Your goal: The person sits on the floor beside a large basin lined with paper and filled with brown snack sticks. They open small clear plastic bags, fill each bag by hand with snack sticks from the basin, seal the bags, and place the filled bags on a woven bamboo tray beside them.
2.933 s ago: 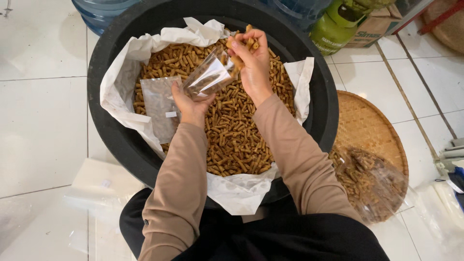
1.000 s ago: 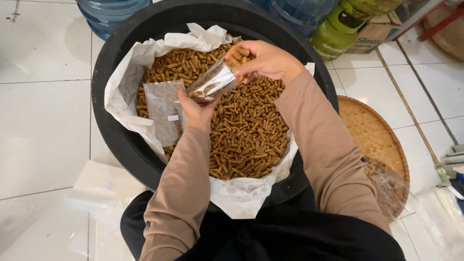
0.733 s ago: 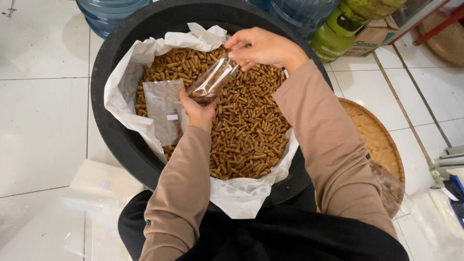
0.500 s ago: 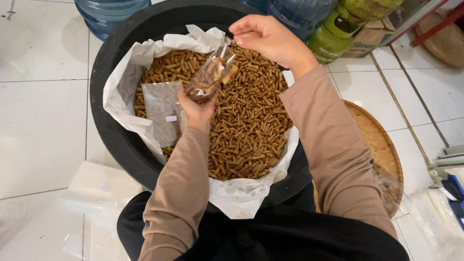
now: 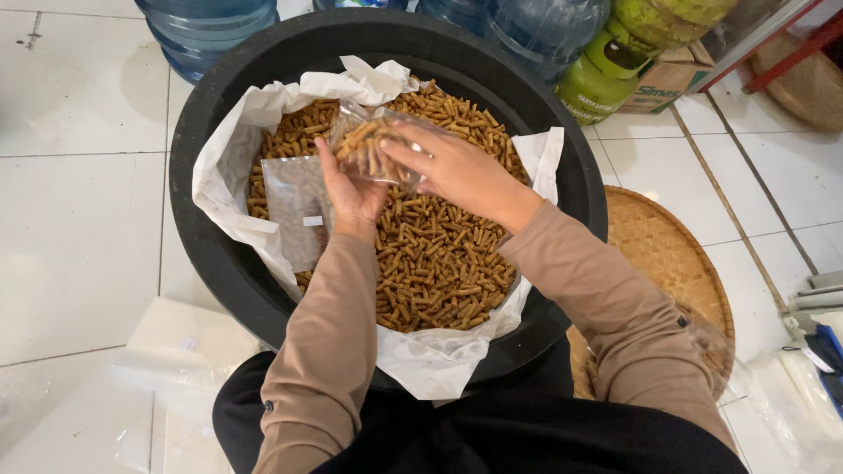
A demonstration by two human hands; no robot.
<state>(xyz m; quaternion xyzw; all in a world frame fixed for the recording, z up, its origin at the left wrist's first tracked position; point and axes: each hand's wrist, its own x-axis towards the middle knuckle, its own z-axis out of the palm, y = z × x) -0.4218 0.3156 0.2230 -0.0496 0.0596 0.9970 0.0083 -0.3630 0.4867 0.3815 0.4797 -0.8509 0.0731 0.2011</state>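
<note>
Head view, frame centre: left hand (image 5: 351, 197) and right hand (image 5: 452, 167) both grasp a clear plastic bag (image 5: 373, 145) of brown snack sticks (image 5: 439, 263) above the paper-lined black tub (image 5: 219, 263).

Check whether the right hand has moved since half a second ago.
Yes. The right hand dropped from the far rim of the black round tub onto the small clear plastic bag.

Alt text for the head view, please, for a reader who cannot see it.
Both hands, left hand and right hand, hold a small clear bag of brown snack sticks over a paper-lined black tub. A woven tray lies at right.
</note>
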